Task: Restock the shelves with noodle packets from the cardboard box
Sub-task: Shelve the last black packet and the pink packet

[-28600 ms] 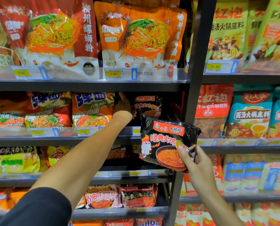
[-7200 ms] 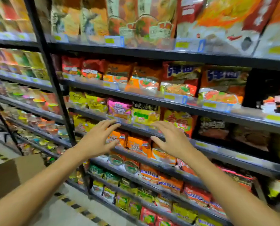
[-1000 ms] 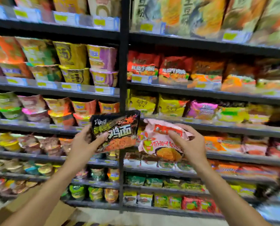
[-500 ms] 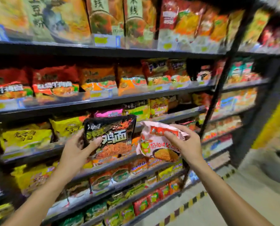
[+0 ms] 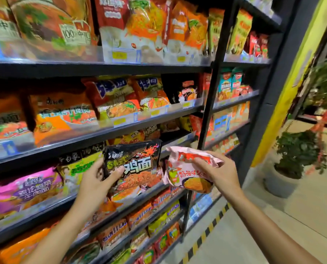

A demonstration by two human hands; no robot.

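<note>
2 noodle packets, 1 in each of your hands, held up in front of the stocked shelves.

Your left hand grips the black packet by its lower left corner, thumb pressed across the front and fingers curled behind, so the packet stands upright facing you. Your right hand clutches the pink packet from above, fingers curled over its crumpled top edge, and the packet hangs tilted just beside the black one, their edges close or touching. Both packets sit level with the shelf of yellow and pink packs, near the black upright post that divides the shelving bays. A potted plant stands on the floor to your right, beside a yellow pillar. Striped tape runs along the floor at the shelf base.
</note>
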